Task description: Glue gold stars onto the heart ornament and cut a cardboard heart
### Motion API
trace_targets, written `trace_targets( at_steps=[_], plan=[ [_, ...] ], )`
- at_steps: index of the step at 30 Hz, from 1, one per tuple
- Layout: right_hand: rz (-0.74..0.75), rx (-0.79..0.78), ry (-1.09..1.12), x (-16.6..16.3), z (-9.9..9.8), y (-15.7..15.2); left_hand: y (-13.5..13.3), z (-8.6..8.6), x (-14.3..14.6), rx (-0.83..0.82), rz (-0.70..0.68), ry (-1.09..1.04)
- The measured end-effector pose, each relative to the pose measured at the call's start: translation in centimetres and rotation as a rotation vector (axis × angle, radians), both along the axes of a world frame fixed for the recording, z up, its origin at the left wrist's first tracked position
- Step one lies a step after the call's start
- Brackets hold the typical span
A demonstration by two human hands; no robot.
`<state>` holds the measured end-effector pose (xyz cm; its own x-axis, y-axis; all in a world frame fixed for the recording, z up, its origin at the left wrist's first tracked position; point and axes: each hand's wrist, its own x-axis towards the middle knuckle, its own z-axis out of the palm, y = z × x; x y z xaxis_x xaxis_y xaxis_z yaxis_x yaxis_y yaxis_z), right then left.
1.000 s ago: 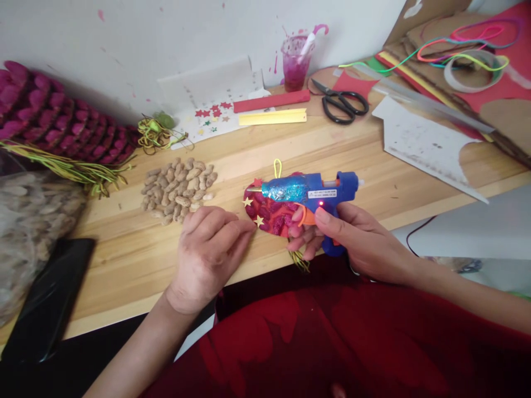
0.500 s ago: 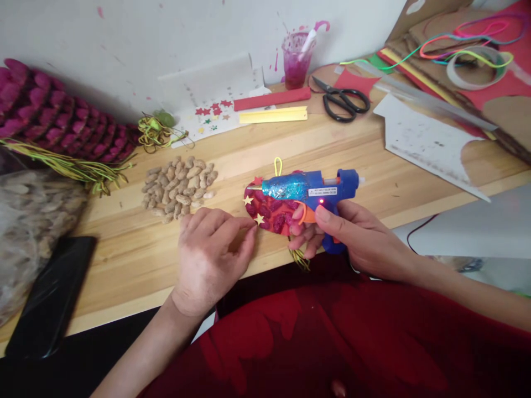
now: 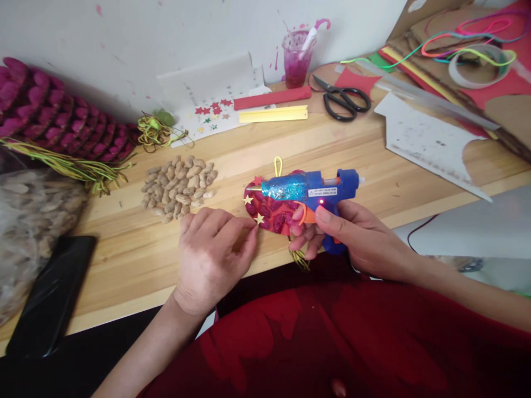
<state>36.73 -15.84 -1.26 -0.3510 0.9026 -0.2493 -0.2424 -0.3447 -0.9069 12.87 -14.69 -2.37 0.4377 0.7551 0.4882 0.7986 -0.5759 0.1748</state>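
A blue glue gun [image 3: 315, 185] with an orange trigger and a small red light lies in the grip of my right hand [image 3: 352, 232], its nozzle pointing left. Beneath it is a round red ornament [image 3: 276, 209] covered with dark pink glittery pieces, partly hidden by the gun. It carries gold stars [image 3: 259, 219] and a red star [image 3: 258, 181], a yellow loop [image 3: 278, 165] on top and a yellow-green tassel [image 3: 299, 258] below. My left hand [image 3: 215, 254] is closed, thumb and fingertips pinched at the ornament's lower left edge.
Peanuts [image 3: 178, 187] are piled left of the ornament. Further left are a phone [image 3: 50, 296], a peanut bag [image 3: 37, 221] and pink stacked ornaments [image 3: 62, 113]. Behind are small stars [image 3: 213, 108], paper strips [image 3: 274, 114], scissors [image 3: 344, 102] and a pink-stained cup [image 3: 296, 61].
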Motion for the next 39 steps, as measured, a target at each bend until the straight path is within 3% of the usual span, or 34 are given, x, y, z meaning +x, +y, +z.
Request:
trace_targets(
  at_steps=[24,31,39],
  plan=[
    [0.005,-0.002,-0.025,0.13,0.09,-0.05,-0.10,0.17,-0.39,-0.001,-0.003,0.004],
    [0.006,0.001,-0.031,0.07,0.14,0.02,0.37,0.04,-0.63,-0.038,-0.089,0.009],
    [0.008,-0.001,-0.037,0.14,0.06,-0.09,0.38,-0.19,-0.58,-0.012,-0.089,0.000]
  ],
)
